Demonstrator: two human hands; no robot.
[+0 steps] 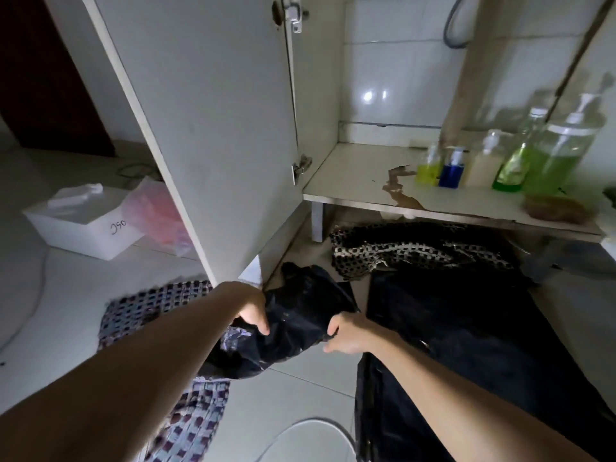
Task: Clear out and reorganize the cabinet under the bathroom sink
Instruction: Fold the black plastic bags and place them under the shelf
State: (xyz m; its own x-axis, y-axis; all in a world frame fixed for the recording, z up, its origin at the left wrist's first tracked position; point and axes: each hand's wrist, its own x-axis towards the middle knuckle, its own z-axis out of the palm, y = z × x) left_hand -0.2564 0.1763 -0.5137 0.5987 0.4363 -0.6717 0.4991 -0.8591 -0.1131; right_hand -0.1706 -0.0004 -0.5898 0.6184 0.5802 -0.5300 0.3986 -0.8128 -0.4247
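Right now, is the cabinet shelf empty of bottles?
No, several pump bottles stand at the right end of the cabinet shelf.

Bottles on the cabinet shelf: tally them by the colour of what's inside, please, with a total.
Yellow-green liquid: 1, small pump bottle
Blue liquid: 1, small pump bottle
Cream liquid: 1, pump bottle
Green liquid: 2, slim bottle and large pump bottle
Total: 5
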